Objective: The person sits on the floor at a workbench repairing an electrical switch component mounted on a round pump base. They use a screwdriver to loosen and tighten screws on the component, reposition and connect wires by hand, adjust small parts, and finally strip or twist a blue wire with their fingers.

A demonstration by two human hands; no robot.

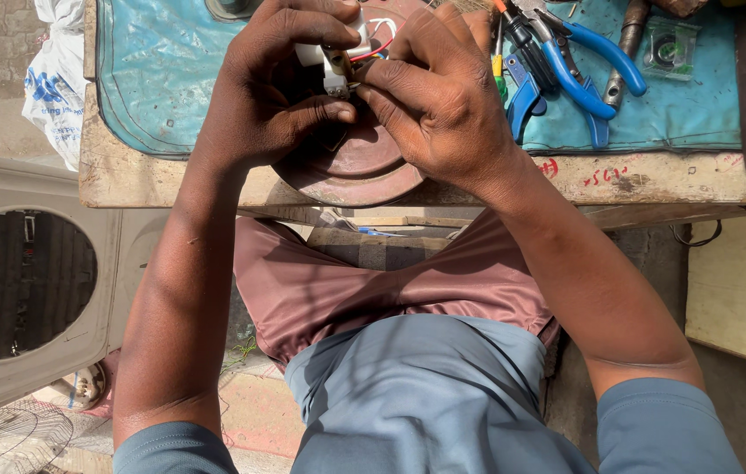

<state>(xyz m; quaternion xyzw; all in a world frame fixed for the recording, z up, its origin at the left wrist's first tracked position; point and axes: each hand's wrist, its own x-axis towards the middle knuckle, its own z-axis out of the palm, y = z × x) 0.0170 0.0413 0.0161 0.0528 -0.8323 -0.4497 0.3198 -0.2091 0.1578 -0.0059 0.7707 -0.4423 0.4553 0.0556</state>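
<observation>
1. Switch part (335,63), small and white with red and white wires (380,39), sits pinched between both hands above the round reddish metal disc (351,167) at the bench's near edge (654,180)
2. Left hand (272,92) clamps it, thumb and fingers pressed together; right hand (443,101) pinches its side with fingertips. A steady left grip seems best while the right works
3. Farther right, blue pliers (579,66) crowd the teal mat (162,61); open room lies left of the hands
</observation>
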